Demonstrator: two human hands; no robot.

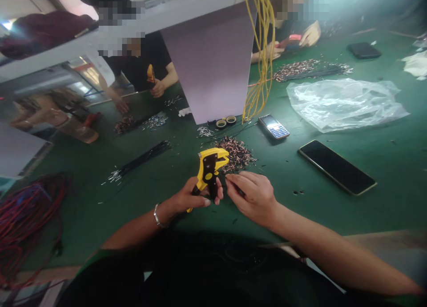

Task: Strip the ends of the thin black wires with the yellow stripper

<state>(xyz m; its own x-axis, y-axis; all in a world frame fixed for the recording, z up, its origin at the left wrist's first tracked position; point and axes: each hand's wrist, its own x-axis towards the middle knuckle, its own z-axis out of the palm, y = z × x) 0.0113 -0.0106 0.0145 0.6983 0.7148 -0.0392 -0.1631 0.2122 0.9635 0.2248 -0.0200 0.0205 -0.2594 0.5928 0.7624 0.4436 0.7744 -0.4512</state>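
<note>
Wrapped round the handles of a yellow and black wire stripper is my left hand, with a metal bracelet at its wrist. The tool's head points up and its jaws face right. Just right of it, my right hand is pinched, thumb against fingers; whatever sits between the fingertips is too small to make out. Behind the tool lies a pile of short copper-and-black wire pieces. A bundle of black wires with bare silvery ends rests on the green table to the left.
A keypad phone, a smartphone and a clear plastic bag lie at right. Yellow wires hang beside a pale panel; tape rolls sit at its foot. Red cables are heaped at left. Co-workers' hands work opposite.
</note>
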